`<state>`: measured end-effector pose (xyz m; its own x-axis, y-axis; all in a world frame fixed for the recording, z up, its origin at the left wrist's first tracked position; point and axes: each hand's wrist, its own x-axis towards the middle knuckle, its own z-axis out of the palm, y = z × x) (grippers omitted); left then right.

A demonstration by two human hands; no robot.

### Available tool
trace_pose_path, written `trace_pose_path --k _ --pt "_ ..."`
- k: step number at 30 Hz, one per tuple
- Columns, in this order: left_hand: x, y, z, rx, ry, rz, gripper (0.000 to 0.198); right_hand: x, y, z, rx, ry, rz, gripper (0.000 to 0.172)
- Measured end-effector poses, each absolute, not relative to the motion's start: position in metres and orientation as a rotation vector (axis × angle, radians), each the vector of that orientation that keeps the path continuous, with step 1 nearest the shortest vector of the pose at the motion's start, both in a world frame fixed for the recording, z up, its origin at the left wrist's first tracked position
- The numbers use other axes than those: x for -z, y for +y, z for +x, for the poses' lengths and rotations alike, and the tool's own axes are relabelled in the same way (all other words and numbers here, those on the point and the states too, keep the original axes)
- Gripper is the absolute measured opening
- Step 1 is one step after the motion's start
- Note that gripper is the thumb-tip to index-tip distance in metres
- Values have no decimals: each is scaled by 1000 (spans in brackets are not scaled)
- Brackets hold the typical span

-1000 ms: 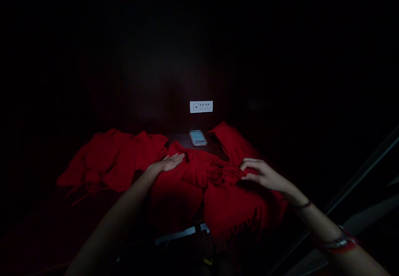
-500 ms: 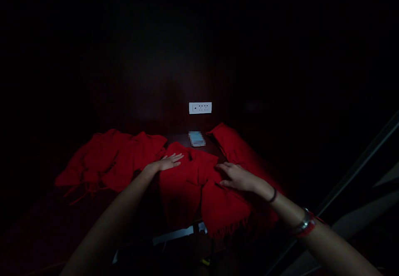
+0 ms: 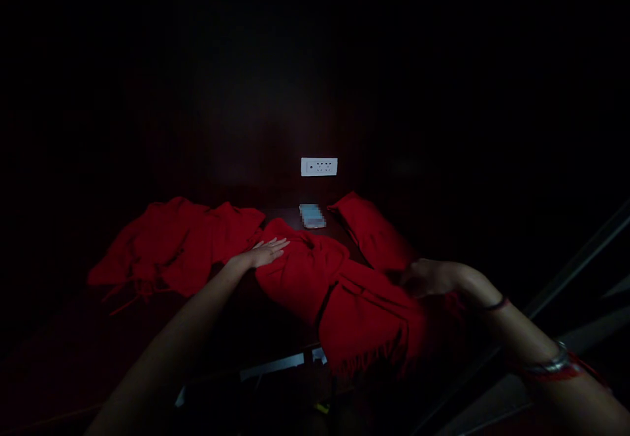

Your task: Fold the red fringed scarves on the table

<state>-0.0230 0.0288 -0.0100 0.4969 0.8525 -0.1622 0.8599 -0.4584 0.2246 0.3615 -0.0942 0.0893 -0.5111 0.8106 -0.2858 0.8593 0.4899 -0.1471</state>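
Red fringed cloth: the middle piece (image 3: pixel 361 321) lies rumpled across the dark surface (image 3: pixel 339 234), creased near its centre, its fringe (image 3: pixel 377 357) hanging at the near edge.
Left hand: it lies palm down on the far left part of the middle piece (image 3: pixel 268 252), fingers straight and only slightly spread, touching the cloth without gripping it.
Right hand: it is bent over the right end of the middle piece, blurred and dim (image 3: pixel 430 277); the fingers look curled, but how far apart they are, and whether they pinch any fabric, I cannot tell.
Palm pressure: a flat, steady left palm should anchor the fabric, provided it presses without dragging new creases in.
Centre folds: likely best eased outward from the palm with light tension, lifting the cloth a little rather than scrubbing it along the surface.
Neighbouring cloths: a red heap at left (image 3: pixel 170 245) and a red length at right (image 3: pixel 369 229) lie close enough to snag, so each pull should catch only one layer.
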Motion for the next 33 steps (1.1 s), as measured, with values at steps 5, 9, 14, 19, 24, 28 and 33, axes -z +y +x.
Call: trace_pose_path --k 5,9,14,19,24,28,33 --pt "11 28 -20 46 1466 2506 50 -57 -89 300 212 2801 1523 49" --pt "16 27 -30 -11 1476 2483 50 -47 -78 275 -14 2745 1500 31" --pt "19 30 -50 -43 1481 2501 50 -88 -86 317 -238 2767 1536 29" --pt "16 32 -51 -51 1526 2476 49 -103 -104 343 188 2641 1519 16" --pt "-7 13 -27 -413 1582 2466 49 -74 -80 298 521 2868 1482 33" --pt "-20 -7 -9 -522 1552 2428 46 -56 -57 259 522 2822 1586 45" --pt "-11 -6 -10 -441 1462 2265 31 -50 -55 262 509 2831 1636 46"
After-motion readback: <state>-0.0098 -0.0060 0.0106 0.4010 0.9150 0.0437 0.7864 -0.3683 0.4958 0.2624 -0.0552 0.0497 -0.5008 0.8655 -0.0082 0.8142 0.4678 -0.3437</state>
